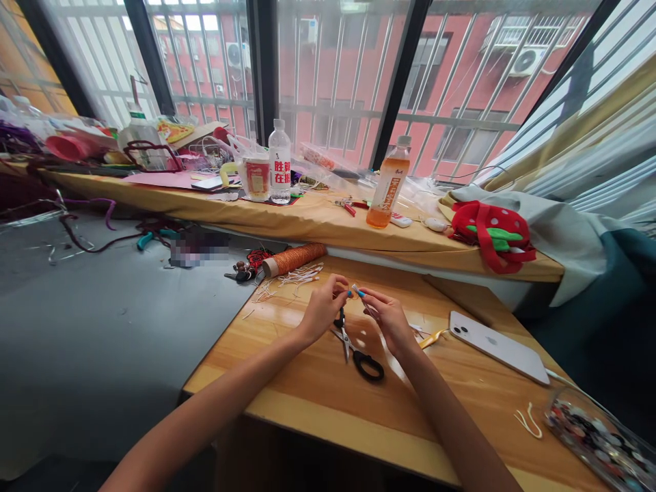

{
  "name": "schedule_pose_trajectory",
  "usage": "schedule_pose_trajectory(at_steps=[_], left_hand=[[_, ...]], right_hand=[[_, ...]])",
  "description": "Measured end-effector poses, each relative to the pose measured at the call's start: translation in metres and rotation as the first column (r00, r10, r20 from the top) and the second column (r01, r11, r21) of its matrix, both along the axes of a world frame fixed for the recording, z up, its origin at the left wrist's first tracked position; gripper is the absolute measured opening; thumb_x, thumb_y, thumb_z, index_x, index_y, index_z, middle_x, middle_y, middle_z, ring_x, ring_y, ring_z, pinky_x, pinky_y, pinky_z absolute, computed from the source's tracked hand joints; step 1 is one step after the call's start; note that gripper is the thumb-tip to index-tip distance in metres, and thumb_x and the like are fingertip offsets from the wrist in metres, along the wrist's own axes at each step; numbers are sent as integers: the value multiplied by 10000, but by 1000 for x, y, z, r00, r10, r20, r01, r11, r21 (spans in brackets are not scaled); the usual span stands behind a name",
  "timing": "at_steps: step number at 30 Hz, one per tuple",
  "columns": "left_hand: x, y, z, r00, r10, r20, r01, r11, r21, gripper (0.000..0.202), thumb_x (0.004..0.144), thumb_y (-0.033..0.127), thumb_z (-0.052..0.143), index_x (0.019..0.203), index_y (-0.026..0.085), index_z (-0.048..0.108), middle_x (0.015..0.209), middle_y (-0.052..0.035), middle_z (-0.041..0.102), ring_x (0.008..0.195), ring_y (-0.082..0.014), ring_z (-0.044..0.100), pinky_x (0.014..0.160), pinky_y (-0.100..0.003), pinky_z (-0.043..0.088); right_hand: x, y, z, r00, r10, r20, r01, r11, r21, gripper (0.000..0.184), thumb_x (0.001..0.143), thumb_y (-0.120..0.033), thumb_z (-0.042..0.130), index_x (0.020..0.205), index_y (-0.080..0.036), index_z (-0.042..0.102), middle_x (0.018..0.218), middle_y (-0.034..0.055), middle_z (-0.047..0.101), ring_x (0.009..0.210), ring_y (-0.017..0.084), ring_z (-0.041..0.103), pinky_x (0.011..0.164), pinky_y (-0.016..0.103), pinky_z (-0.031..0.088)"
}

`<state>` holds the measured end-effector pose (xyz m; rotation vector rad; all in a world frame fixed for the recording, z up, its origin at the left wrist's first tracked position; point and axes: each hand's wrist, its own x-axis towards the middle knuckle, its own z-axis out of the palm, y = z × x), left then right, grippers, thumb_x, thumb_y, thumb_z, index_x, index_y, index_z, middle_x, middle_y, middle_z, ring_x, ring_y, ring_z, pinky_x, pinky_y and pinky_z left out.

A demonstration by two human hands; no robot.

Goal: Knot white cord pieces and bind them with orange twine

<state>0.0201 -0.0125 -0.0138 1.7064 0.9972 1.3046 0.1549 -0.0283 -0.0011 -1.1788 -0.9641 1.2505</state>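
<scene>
My left hand [326,306] is raised over the wooden table, thumb and fingers pinched on what looks like a thin orange thread [353,295]. Close beside it, my right hand [388,320] pinches a thin white cord [367,311], its end showing between the two hands. Small blue spots show at the fingertips of both hands; whether they are nails or beads I cannot tell. Below the hands lie black-handled scissors [369,367] with their blades apart. A spool of orange thread [296,259] and a bunch of cut white cords [294,277] rest at the table's far left corner.
On the table's right are a white phone [497,347], a yellow strip [433,339], a white cord piece [529,420] and a clear box of beads [602,444]. The cloth-covered ledge behind [318,219] bears a water bottle [279,164], an orange drink bottle [389,184] and a red bag [492,232].
</scene>
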Motion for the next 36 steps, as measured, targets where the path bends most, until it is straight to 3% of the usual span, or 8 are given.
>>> schedule_pose_trajectory(at_steps=[8, 20, 27, 36], left_hand=[[-3, 1, 0, 975, 102, -195, -75, 987, 142, 182, 778, 201, 414, 889, 181, 557, 767, -11, 621, 671, -104, 561, 622, -190, 415], [-4, 4, -8, 931, 198, -307, -75, 926, 370, 146, 799, 201, 417, 906, 170, 511, 759, -9, 617, 684, -98, 573, 625, -188, 435], [-6, 4, -5, 912, 207, -353, 2, 861, 509, 207, 812, 159, 390, 922, 164, 565, 823, -38, 627, 768, -120, 563, 696, -220, 432], [-8, 5, -6, 871, 229, -434, 67, 820, 569, 250, 804, 126, 386, 971, 180, 565, 839, -44, 589, 779, -124, 531, 696, -231, 438]], right_hand=[[1, 0, 0, 999, -45, -28, 44, 999, -29, 188, 498, -248, 665, 681, -211, 680, 706, -1, 643, 638, 95, 513, 614, 219, 363], [2, 1, -2, 998, -47, -41, 45, 997, -56, 163, 487, -242, 662, 646, -217, 683, 720, 2, 637, 662, 109, 513, 624, 225, 362], [2, 1, -3, 999, -31, -44, 28, 997, -67, 161, 479, -247, 666, 636, -219, 684, 692, -1, 624, 645, 104, 495, 630, 228, 353], [2, 1, -3, 998, -27, -55, 23, 997, -69, 158, 476, -257, 672, 632, -228, 683, 710, -4, 621, 657, 102, 486, 632, 224, 343]])
